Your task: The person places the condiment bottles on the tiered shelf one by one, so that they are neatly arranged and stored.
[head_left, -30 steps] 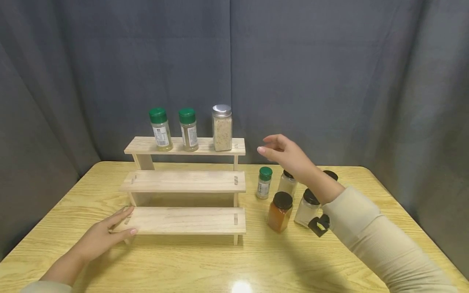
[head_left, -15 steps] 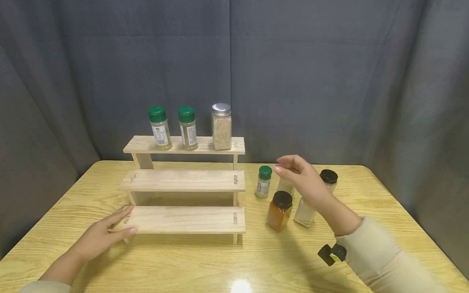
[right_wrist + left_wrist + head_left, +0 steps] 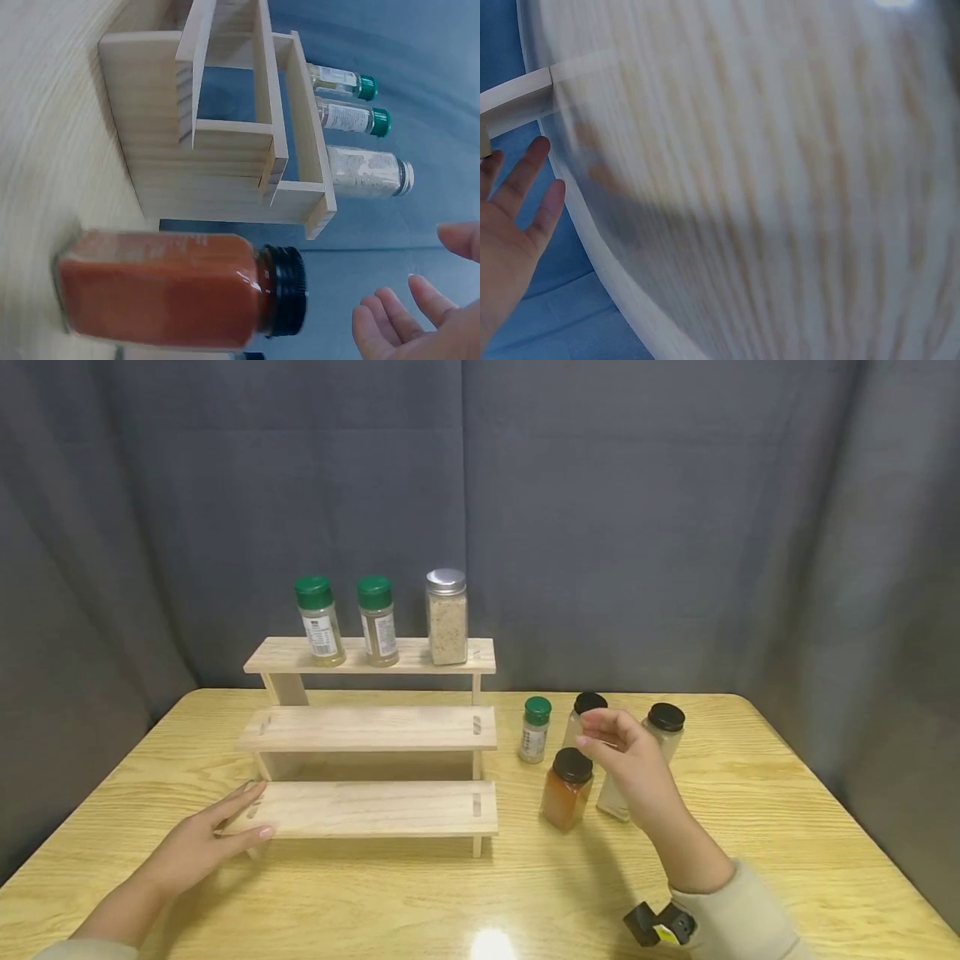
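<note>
"Where's the left hand [image 3: 191,852]?"

"Lower left of the head view, at the left end of the bottom step of the rack [image 3: 367,810]. Thumb and fingers are spread, the thumb at the front edge, another finger by the back corner."

"And the right hand [image 3: 645,777]?"

"Right of centre, among the jars. Its fingers are bent, the thumb tip set apart from them with a gap between."

"Touching the red jar [image 3: 564,800]?"

"No. In the right wrist view that jar stretches across the lower left, well clear of the fingers at lower right. I can't tell whether the hand touches the back jar [image 3: 590,702], or the pale jar [image 3: 614,799] half hidden under it."

"Anything else around it?"

"The far jar [image 3: 666,718] stands to the right, the small bottle [image 3: 534,737] to the left, both on the table [image 3: 360,910]."

"What's on the top step?"

"Left of centre, upright in a row: a green-capped bottle [image 3: 321,631], a second bottle [image 3: 381,631], then a silver-lidded jar [image 3: 447,625]."
</note>
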`<state>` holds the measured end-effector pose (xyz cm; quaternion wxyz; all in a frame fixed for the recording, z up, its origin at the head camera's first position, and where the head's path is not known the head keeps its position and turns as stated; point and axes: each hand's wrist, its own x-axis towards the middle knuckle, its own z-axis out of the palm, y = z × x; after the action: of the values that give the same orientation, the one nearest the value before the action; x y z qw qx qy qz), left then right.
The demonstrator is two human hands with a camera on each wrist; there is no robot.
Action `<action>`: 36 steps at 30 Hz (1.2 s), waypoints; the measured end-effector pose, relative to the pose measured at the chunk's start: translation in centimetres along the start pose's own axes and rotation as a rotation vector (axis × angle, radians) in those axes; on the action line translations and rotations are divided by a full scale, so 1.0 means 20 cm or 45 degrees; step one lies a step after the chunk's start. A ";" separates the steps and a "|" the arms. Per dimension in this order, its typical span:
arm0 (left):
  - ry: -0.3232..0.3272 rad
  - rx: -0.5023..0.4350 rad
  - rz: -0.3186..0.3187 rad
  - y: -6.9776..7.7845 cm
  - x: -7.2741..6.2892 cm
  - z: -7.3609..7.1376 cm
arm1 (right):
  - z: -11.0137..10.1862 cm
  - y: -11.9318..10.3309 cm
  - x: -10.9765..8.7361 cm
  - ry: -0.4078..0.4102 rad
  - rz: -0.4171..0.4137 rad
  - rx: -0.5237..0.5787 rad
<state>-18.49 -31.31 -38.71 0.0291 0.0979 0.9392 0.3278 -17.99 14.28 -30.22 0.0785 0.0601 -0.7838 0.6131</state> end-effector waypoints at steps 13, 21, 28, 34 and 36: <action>0.012 -0.013 0.002 -0.01 0.00 0.00 | 0.03 0.12 -0.02 0.088 0.143 0.098; 0.012 -0.008 0.008 -0.01 0.00 0.00 | 0.05 0.16 -0.02 0.096 0.228 0.146; 0.028 -0.026 0.023 -0.02 0.00 0.01 | 0.06 0.22 -0.02 0.040 0.268 0.156; 0.025 -0.054 0.018 -0.02 0.00 0.01 | 0.08 0.26 -0.02 0.009 0.243 0.201; 0.026 -0.048 0.018 -0.02 0.00 0.01 | 0.08 0.27 -0.02 0.017 0.229 0.196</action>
<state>-18.51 -31.56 -39.15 0.0189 0.1007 0.9325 0.3465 -18.74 13.94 -35.82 0.0233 -0.0087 -0.7361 0.6764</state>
